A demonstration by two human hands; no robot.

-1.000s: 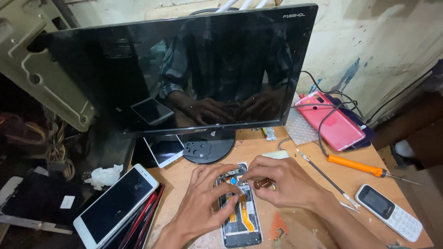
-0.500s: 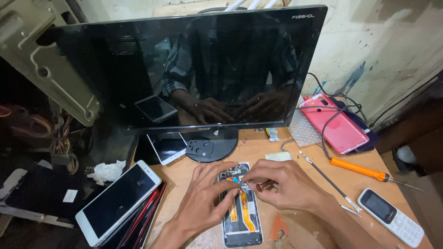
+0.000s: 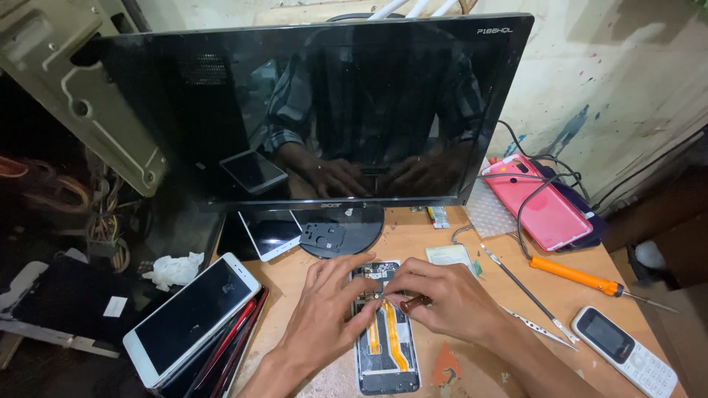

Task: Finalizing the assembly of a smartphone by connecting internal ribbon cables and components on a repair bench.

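Observation:
An opened smartphone lies face down on the wooden bench, its circuit board and orange flex cables showing. My left hand rests on its left side, fingertips pressing the upper part of the board. My right hand comes in from the right and pinches a small dark-handled tool whose tip meets the board near my left fingertips. Both hands touch the phone's top half.
A dark monitor stands behind on a round base. White phones are stacked at left, a pink phone with cables at right. An orange screwdriver, tweezers and a small keypad phone lie to the right.
The view has shifted slightly. My hands stay on the opened phone, with only small finger movements at the board.

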